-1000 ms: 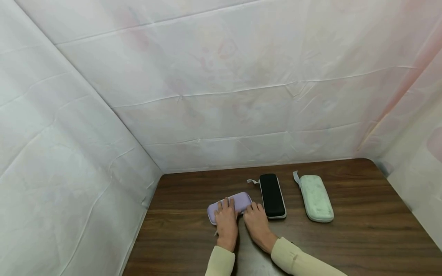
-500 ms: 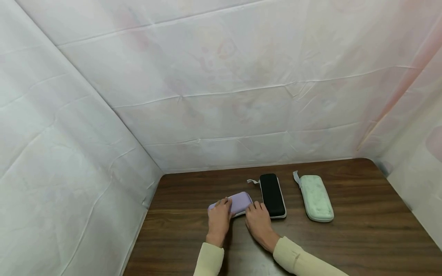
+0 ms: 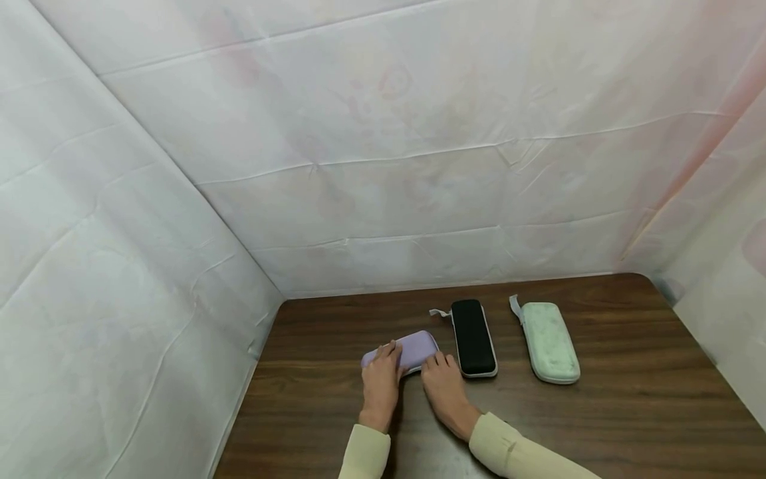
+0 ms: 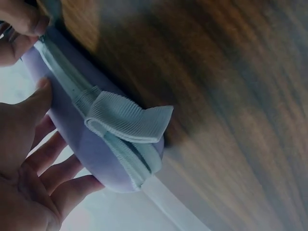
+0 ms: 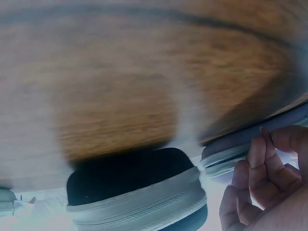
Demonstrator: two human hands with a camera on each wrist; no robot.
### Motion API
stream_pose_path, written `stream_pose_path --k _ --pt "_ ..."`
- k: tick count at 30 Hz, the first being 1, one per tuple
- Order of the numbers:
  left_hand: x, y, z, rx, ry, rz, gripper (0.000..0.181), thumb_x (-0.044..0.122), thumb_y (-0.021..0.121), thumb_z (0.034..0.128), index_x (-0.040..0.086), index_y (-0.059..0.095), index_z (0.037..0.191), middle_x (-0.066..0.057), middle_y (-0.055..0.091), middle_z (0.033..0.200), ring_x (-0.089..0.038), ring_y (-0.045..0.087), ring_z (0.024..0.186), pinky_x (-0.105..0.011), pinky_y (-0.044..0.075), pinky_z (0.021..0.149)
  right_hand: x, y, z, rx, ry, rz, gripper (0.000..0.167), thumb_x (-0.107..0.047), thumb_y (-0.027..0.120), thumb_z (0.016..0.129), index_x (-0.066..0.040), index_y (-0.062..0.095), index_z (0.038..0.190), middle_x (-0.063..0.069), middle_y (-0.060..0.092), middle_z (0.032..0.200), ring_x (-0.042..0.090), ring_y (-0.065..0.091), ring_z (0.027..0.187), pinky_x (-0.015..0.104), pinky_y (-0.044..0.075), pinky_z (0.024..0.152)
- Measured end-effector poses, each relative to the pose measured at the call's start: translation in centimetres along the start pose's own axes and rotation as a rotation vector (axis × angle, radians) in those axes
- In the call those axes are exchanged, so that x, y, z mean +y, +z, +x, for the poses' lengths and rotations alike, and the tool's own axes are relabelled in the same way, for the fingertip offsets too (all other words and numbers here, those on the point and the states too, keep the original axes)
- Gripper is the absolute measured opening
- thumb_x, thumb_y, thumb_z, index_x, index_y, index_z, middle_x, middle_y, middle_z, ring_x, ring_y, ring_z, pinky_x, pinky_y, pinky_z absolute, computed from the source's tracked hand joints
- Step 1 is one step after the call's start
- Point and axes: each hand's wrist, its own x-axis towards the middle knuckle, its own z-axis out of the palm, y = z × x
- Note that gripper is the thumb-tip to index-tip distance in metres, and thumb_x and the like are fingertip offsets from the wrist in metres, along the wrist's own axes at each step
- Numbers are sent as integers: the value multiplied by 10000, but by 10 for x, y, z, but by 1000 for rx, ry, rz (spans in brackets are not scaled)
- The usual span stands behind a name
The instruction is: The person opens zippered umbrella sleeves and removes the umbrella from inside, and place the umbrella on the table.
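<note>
Two bare hands are on one purple case (image 3: 414, 348) from where I stand, looking down over the person's head. It lies slantwise on the wooden table (image 3: 299, 406), the left hand (image 3: 380, 386) gripping its left end and the right hand (image 3: 444, 389) at its right end, just beside a black case (image 3: 473, 338). Farther right, well apart, lies a mint case (image 3: 550, 342).

Close by the left wrist, the purple case sits between thumb and fingers: the thumb presses its near side while the other fingers reach round its far face. A ribbon tab (image 4: 127, 118) hangs over the pale zip band (image 4: 62, 72) towards the end.

At the right wrist, thumb and forefinger pinch narrowly at the zip band; I can't tell how much of the zip they have. The other fingers curl, apart from the black case.
</note>
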Motion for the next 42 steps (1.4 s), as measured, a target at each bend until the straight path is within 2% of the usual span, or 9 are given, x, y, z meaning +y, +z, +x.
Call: stream_pose_path --k 6,10,12,15,20,24,27,36,42 --pt "4 2 -2 12 -47 0 460 263 914 784 122 798 1206 -81 752 1292 -324 743 1135 -487 631 735 -5 1 2 33 -5 4 170 -144 581 877 -89 674 746 65 605 789 247 540 804 386 438 719" --pt "6 5 -2 33 -64 16 448 262 923 783 107 798 1184 -88 750 1281 -310 747 1106 -479 630 703 -7 1 3 22 -8 4 178 -133 582 887 -95 675 740 62 604 796 247 542 820 386 440 729" --pt "5 6 -2 41 -61 20 446 270 930 777 89 794 1161 -97 749 1259 -303 754 1063 -462 630 687 -8 2 4 14 -8 9 183 -130 580 888 -99 677 736 61 605 799 247 544 825 385 440 732" --pt "0 4 0 34 -17 16 438 260 937 769 60 775 1123 -122 746 1213 -301 757 1010 -434 630 696 -10 2 4 11 -7 7 178 -128 581 877 -104 668 724 59 597 792 248 543 823 386 438 731" --pt "-13 -11 5 -47 75 -65 345 117 909 799 43 786 1112 -131 751 1200 -325 758 1002 -449 625 769 -10 2 4 1 2 3 171 -136 574 872 -110 659 726 59 588 800 249 545 833 389 438 743" --pt "-19 -20 7 -145 86 -129 338 50 867 840 46 798 1171 -123 742 1264 -341 750 1061 -470 622 797 -12 -1 4 -22 -9 -1 147 -139 590 868 -124 656 737 49 582 807 234 543 830 379 430 745" --pt "-20 -23 8 -178 79 -141 344 62 859 856 46 795 1193 -126 736 1295 -342 745 1093 -479 622 799 -15 -2 4 -30 -23 -5 135 -137 604 863 -130 651 737 45 580 804 225 541 820 373 425 740" --pt "-19 -20 7 -110 88 -128 355 46 884 812 44 803 1158 -137 752 1263 -324 748 1092 -484 623 768 -26 -1 6 -5 -29 -3 132 -135 652 858 -130 649 726 46 584 792 217 546 799 375 440 726" --pt "-20 -16 3 -93 86 -132 397 50 897 795 22 775 1172 -139 758 1248 -308 749 1086 -473 621 786 -37 -2 7 28 -34 8 133 -141 639 856 -138 658 725 35 578 780 206 537 793 358 429 715"
